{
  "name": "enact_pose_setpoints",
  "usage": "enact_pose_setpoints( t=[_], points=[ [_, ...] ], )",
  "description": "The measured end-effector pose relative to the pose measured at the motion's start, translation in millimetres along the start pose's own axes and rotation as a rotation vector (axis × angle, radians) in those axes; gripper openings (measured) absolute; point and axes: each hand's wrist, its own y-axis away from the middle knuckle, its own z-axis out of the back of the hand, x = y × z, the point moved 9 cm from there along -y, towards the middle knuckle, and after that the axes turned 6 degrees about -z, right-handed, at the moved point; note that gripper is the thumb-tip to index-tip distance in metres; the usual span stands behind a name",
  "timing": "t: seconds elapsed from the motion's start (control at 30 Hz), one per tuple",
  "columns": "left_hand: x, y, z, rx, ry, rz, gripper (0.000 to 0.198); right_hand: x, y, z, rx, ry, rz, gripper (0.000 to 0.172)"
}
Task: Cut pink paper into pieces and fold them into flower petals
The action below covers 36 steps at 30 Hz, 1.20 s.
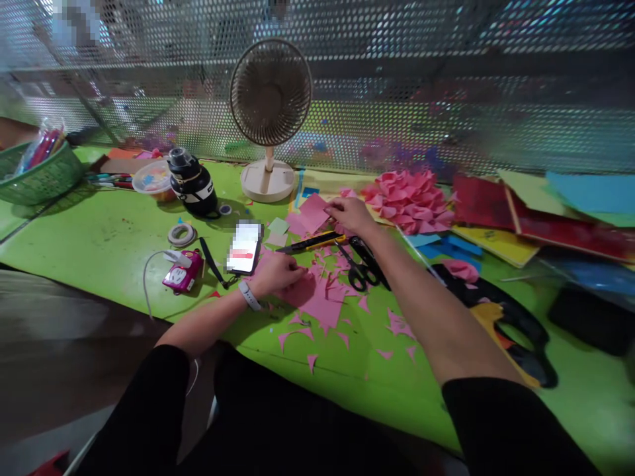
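Observation:
My right hand [353, 215] pinches the edge of a pink paper square [313, 213] at the back of the work area, by other pink sheets. My left hand [278, 272], with a pale wristband, is curled closed just above a pink paper sheet [322, 305]; what its fingers hold, if anything, is hidden. Between the hands lies a yellow-and-black utility knife [312, 242]. Black-handled scissors [361, 272] rest under my right forearm. Small pink offcuts [342, 339] are scattered toward the front. A heap of pink paper petals [409, 201] lies beyond my right hand.
A phone [244, 247], tape roll [181, 235], pink power adapter [182, 271] and black bottle [192, 185] stand left. A fan [270, 99] stands at the back before a perforated metal screen. Coloured sheets [540, 211] and a large black-handled tool [526, 324] lie right.

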Motion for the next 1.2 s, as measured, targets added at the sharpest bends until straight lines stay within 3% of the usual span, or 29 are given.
enact_pose_setpoints(
  t=[0.17, 0.27, 0.37, 0.5, 0.6, 0.7, 0.8, 0.93, 1.1, 1.2],
  points=[
    [10, 0, 3.5, -0.017, 0.350, 0.102, 0.038, 10, -5, 6, -0.089, -0.060, -0.009, 0.017],
    [13, -4, 15.1, -0.118, 0.640, 0.135, 0.042, 7, 6, 20, -0.115, -0.264, -0.051, 0.020],
    [19, -8, 27.2, -0.268, 0.925, 0.175, 0.044, 12, 37, 14, 0.090, -0.531, -0.074, 0.032],
    [17, -10, 0.5, -0.091, 1.294, 0.298, 0.046, 44, 97, -9, 0.435, -0.642, -0.023, 0.046],
    [13, -6, -16.0, -0.007, 1.355, 0.337, 0.032, 59, 125, -17, 0.512, -0.650, -0.007, 0.050],
    [16, -4, -20.3, -0.088, 1.410, 0.401, 0.019, 58, 131, -3, 0.325, -0.534, 0.041, 0.048],
    [20, -2, -18.0, -0.223, 1.502, 0.469, 0.012, 63, 143, 20, 0.072, -0.366, 0.235, 0.044],
    [15, 3, -25.2, -0.227, 1.560, 0.525, 0.011, 74, 167, 19, 0.006, -0.264, 0.428, 0.038],
    [-2, 5, -35.1, -0.091, 1.554, 0.402, 0.008, 59, 171, 14, -0.106, -0.434, 0.305, 0.013],
    [-8, 6, -37.9, -0.044, 1.568, 0.371, 0.014, 38, 166, 8, -0.140, -0.617, 0.097, 0.020]
  ],
)
